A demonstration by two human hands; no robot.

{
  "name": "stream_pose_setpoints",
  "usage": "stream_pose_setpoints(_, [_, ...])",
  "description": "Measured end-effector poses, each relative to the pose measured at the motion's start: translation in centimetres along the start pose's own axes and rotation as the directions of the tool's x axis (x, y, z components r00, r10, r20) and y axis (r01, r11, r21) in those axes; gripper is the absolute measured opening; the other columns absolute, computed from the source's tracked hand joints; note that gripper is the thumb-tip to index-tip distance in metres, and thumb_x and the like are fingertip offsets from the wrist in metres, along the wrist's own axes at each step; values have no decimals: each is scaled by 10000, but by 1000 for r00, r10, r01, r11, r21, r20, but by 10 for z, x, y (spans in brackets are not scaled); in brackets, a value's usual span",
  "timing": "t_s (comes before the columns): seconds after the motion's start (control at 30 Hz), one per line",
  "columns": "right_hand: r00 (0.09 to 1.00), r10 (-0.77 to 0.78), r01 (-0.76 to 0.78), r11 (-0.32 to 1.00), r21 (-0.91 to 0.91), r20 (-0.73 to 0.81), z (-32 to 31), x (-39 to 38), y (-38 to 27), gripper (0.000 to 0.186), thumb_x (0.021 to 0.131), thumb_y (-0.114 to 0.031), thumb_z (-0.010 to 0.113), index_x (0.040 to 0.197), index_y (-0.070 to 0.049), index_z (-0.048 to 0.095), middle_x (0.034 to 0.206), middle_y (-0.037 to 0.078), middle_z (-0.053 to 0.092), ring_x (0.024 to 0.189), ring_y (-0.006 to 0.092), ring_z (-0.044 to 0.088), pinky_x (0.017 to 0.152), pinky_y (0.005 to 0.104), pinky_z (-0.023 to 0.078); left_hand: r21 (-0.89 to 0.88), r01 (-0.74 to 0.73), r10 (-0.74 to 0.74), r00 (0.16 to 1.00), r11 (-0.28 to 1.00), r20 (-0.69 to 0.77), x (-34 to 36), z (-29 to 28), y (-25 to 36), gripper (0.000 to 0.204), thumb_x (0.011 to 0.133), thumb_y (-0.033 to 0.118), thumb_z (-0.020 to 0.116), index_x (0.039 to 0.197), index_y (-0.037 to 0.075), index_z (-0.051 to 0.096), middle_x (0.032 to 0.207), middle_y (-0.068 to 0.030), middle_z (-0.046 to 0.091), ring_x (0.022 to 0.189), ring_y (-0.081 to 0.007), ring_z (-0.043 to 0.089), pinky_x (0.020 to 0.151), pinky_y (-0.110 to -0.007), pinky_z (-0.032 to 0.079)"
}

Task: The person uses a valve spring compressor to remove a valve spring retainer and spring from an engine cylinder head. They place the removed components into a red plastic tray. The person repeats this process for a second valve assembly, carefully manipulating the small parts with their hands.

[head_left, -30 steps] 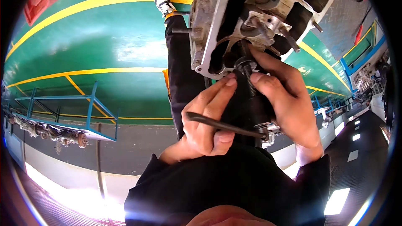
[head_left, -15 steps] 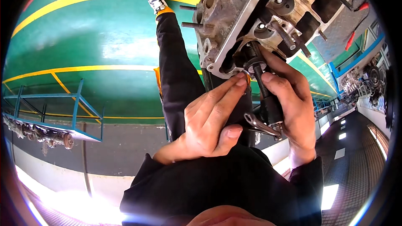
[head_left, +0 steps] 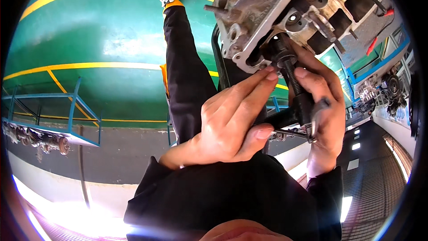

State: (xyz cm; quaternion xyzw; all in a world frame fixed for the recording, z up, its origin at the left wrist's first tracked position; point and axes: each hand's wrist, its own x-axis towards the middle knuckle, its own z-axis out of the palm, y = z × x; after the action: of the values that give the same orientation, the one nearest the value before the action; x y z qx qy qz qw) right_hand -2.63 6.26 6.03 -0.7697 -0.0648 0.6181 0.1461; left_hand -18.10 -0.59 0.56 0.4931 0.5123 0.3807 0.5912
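Grey cast metal filled the upper right of the frame: an engine cylinder head [head_left: 267, 13], tilted, with studs and round ports showing. Just below it, at centre right, a black valve spring compressor tool [head_left: 292, 87] pressed up into one recess of the casting. The right hand [head_left: 323, 107] was wrapped tightly around the tool's body and its metal lever. The left hand [head_left: 232, 125] lay partly open at centre frame, fingers extended so the fingertips [head_left: 269, 73] touched the casting beside the tool. Behind, a green floor [head_left: 89, 27] with yellow lines and a blue rack [head_left: 53, 111] sat at left.
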Motion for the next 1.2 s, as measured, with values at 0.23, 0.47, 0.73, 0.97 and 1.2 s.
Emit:
stream_pose_setpoints(0.23, [981,-165,144,971,-193,-98,8,-14,-8,450,933,-204,519,1262,95,592,759,35,526,679,75,437,631,217,297,78,22,-27,997,997,69,-11,3,6,643,941,407,601,1205,-178,549,1185,-365,593,1076,-452,640,933,-435,527])
stream_pose_setpoints(0.47, [773,-590,531,803,-271,-235,-39,6,36,325,985,-161,481,1155,53,657,581,6,530,501,55,432,487,212,311,417,-16,-37,992,909,119,-3,16,21,779,728,322,846,1300,-97,523,1298,-288,564,1064,-401,638,779,-386,561])
stream_pose_setpoints(0.73, [908,-293,269,956,120,300,-76,8,51,330,981,-69,502,1268,62,600,678,24,611,506,37,482,477,199,354,319,293,-322,946,901,38,25,30,40,709,719,157,824,1342,-3,526,1366,-227,512,1039,-266,640,620,-262,536])
stream_pose_setpoints(0.97, [887,-397,360,915,185,237,-115,16,59,273,976,-116,539,1147,63,653,667,-4,566,521,43,480,490,205,335,426,297,-313,949,855,-35,19,36,44,632,751,210,783,1299,-10,556,1331,-223,537,1085,-305,625,760,-318,558])
stream_pose_setpoints(1.2, [826,-562,541,813,214,47,-135,17,47,292,957,-195,578,1051,74,642,691,8,515,641,77,470,582,222,325,506,307,-296,950,806,-103,17,51,57,561,763,62,734,1295,20,561,1310,-197,555,1114,-383,604,939,-419,503])
